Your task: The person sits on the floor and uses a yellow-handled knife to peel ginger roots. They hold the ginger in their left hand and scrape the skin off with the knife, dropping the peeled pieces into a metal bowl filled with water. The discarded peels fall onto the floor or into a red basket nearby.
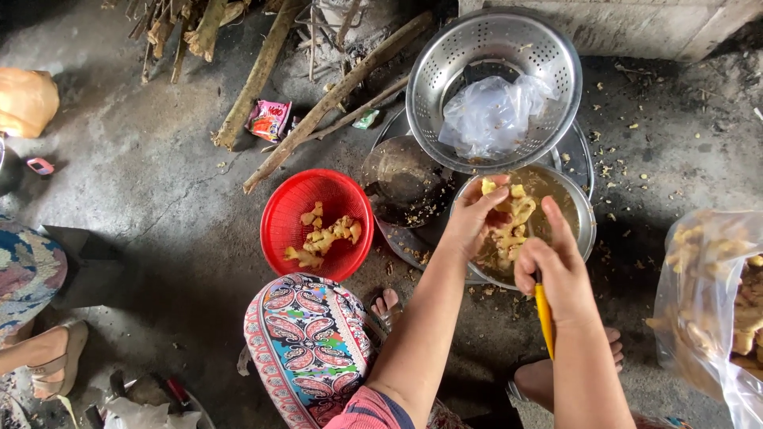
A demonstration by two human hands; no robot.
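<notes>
Seen from above, the left hand (474, 213) pinches a knobbly piece of ginger (515, 208) over a steel bowl of brown water (586, 218) on the concrete floor. The right hand (554, 266), just beside the ginger, grips a yellow-handled tool (544, 318). A red basket (292, 208) of peeled ginger sits to the left, and a steel colander (445, 59) lies beyond.

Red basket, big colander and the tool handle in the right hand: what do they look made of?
Red basket: apparently plastic, with an evenly coloured, matte, finely slotted wall. Colander: metal, likely steel, bright and reflective with punched holes. Tool handle in the right hand: smooth glossy yellow, probably plastic; its working end is hidden.
</notes>
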